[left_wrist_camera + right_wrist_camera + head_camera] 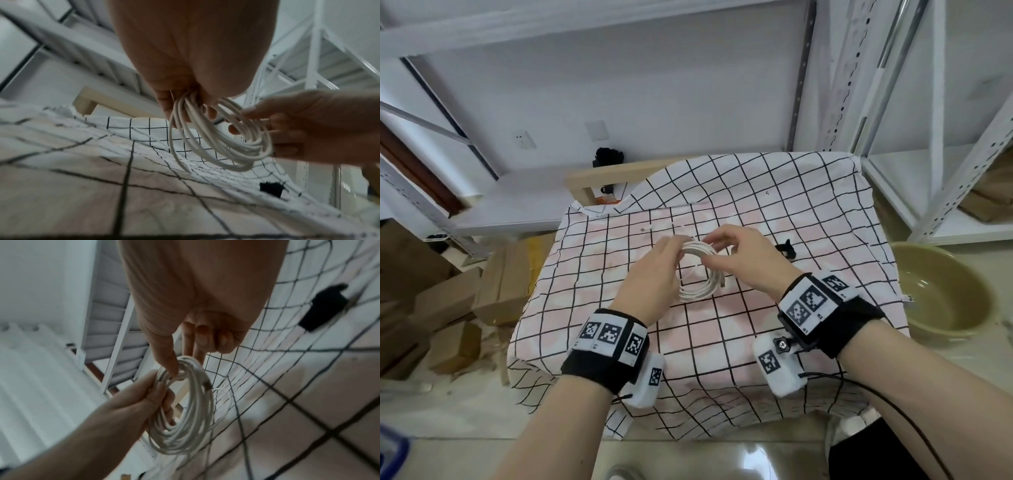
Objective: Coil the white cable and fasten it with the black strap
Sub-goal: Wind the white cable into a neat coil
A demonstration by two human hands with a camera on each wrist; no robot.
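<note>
The white cable (697,289) is wound into a coil of several loops, held just above the checked cloth (722,359). My left hand (671,255) grips the coil's left side, fingers curled round the bundle (216,146). My right hand (710,255) pinches the top of the coil (185,418) between thumb and forefingers. A plug end (207,384) lies against the loops. A thin loose stretch of cable (150,138) trails off over the cloth beyond the coil. The black strap (786,248) lies on the cloth just right of my right hand, also seen as strap (322,308) and strap (271,189).
A beige basin (941,294) sits on the floor at the right. Cardboard boxes (448,298) are stacked at the left. White metal shelving (962,137) stands at the right and behind. A wooden frame (602,178) sticks out past the cloth's far left corner.
</note>
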